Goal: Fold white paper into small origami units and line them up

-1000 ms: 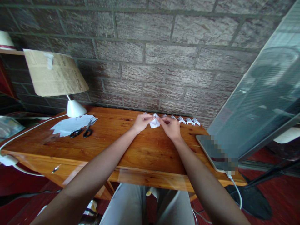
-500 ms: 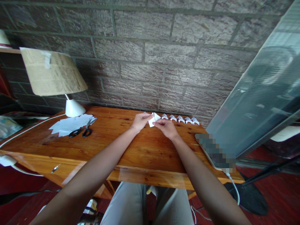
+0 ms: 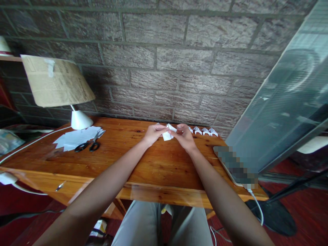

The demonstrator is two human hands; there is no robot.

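Note:
Both my hands meet over the far middle of the wooden table (image 3: 159, 167). My left hand (image 3: 153, 133) and my right hand (image 3: 185, 136) pinch a small folded white paper piece (image 3: 167, 133) between their fingertips, just above the tabletop. Each hand is closed on an edge of it. To the right of my right hand, a row of small folded white paper shapes (image 3: 205, 131) lies along the table's back edge, close to the brick wall.
A stack of white paper sheets (image 3: 74, 138) with black scissors (image 3: 87, 146) on it lies at the left, beside a white lamp (image 3: 79, 119) with a paper shade. A tablet (image 3: 232, 165) with a white cable sits at the right edge. A glass panel leans at right.
My hands stayed in place while working the paper piece; my right hand rose a little and now hides the nearest shape in the row.

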